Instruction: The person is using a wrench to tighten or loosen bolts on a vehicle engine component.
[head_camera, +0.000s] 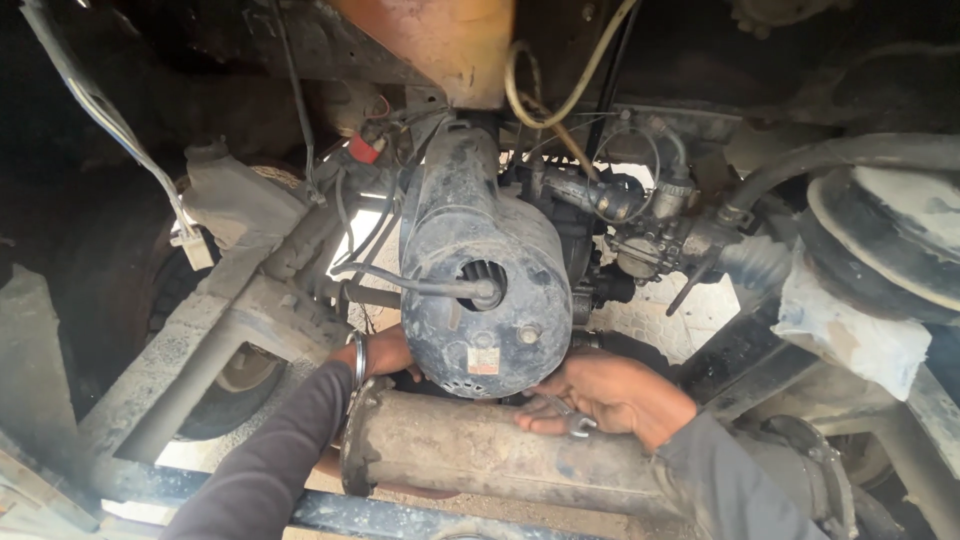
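Note:
A dusty black engine housing with a round fan opening hangs in the middle of a vehicle's underside. Below it lies a rusty grey cylindrical muffler. My left hand reaches up under the housing's lower left edge, a metal bangle on its wrist; its fingers are hidden behind the housing. My right hand is under the housing's lower right and grips a small metal spanner whose end shows above the muffler.
A carburettor with hoses and cables sits to the right of the housing. A wheel and grey frame rail are at left, a black air filter drum at right. Wires hang from above.

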